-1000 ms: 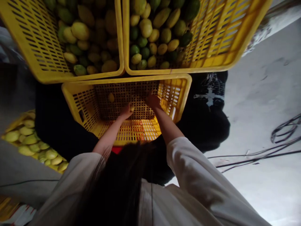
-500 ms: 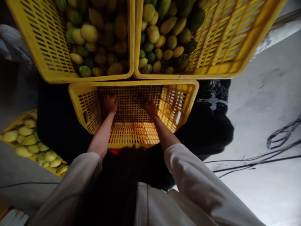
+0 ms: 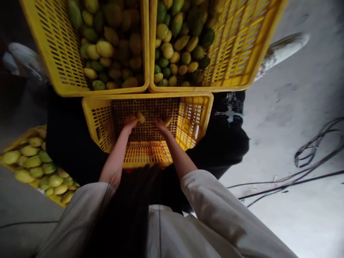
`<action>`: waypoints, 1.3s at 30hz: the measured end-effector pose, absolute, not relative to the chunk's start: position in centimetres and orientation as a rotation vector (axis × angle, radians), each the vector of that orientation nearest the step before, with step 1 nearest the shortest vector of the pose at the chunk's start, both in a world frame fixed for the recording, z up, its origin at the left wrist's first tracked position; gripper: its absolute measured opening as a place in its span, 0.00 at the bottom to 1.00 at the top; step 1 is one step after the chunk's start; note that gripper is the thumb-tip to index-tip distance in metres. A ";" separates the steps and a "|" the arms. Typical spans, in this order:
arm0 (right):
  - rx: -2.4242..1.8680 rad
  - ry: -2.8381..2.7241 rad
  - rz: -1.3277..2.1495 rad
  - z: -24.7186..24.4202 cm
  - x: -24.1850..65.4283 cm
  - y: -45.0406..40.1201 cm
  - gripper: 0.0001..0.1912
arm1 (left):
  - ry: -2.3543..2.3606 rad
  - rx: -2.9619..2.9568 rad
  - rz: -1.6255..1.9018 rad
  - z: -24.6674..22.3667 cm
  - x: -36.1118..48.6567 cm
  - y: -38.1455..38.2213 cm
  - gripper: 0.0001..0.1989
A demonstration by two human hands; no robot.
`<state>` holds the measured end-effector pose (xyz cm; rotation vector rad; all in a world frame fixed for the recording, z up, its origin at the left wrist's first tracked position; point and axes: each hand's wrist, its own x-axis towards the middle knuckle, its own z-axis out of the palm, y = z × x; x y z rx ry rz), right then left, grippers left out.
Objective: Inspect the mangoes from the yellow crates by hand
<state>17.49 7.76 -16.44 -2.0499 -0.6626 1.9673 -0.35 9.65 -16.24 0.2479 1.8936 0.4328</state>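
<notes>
Both of my hands reach down into a yellow slatted crate [image 3: 147, 95] between my knees. My left hand [image 3: 130, 123] is closed around a yellowish lemon [image 3: 140, 117] that shows at its fingertips; another may sit behind the fingers, too dim to make out. To its right, my right hand [image 3: 160, 125] points its fingers inward. A lemon [image 3: 168, 122] shows at the outer side of that hand, seemingly in its grasp, though the fingers are partly hidden. The crate's holed bottom shows dark around both hands.
Two larger yellow crates touch the near crate's far rim: a left crate [image 3: 107, 92] and a right crate [image 3: 199, 89], both holding many yellow and green lemons. More lemons [image 3: 33, 161] fill a crate at the left. Black cables [image 3: 309, 154] lie on the floor at right.
My hands have come closer together inside the crate, the left moving right and the right moving left. Lemons show more clearly at both hands. The view has shifted slightly.
</notes>
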 end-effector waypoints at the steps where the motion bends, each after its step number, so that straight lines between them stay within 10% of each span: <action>1: -1.976 -0.538 2.081 -15.6 16.7 7.8 0.18 | 1.820 0.201 0.493 -15.4 0.5 9.2 0.11; 5: -1.669 -0.011 2.190 -11.8 15.4 7.4 0.28 | 1.639 0.143 0.722 -11.6 2.6 8.0 0.18; 13: -1.203 -0.091 2.017 -5.0 18.5 5.9 0.12 | 1.472 0.462 0.905 -3.4 3.0 7.8 0.11; 20: -0.969 -0.173 2.030 -0.6 19.4 1.4 0.26 | 1.231 0.221 1.016 2.7 1.6 2.9 0.12; 27: -0.966 -0.212 1.891 -1.2 19.3 -0.3 0.22 | 1.192 0.028 1.110 3.2 1.3 -0.7 0.01; 39: -1.092 -0.163 1.970 -0.6 18.4 -0.3 0.18 | 1.148 -0.079 0.978 1.8 0.5 -0.3 0.21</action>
